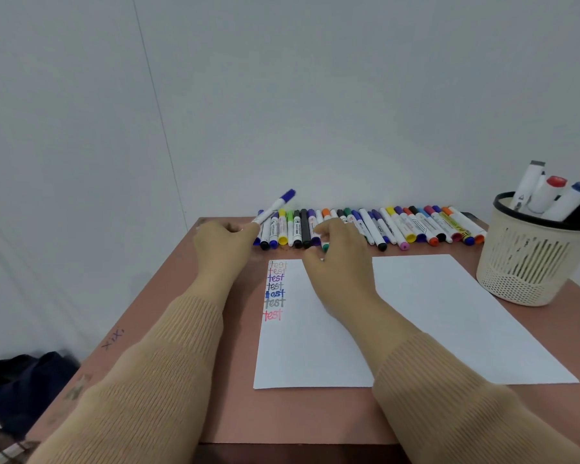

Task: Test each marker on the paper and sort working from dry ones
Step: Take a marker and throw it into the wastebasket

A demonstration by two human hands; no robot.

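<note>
Seemingly to sort it, the left hand clamps its fingers on a purple marker slanting up beyond them, while the right hand curls its fingers on a green marker for the paper below.

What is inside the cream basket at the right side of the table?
Several thick markers stand in the basket: white bodies with grey, red and blue caps, plus a dark one. Their lower parts are hidden behind the basket wall.
</note>
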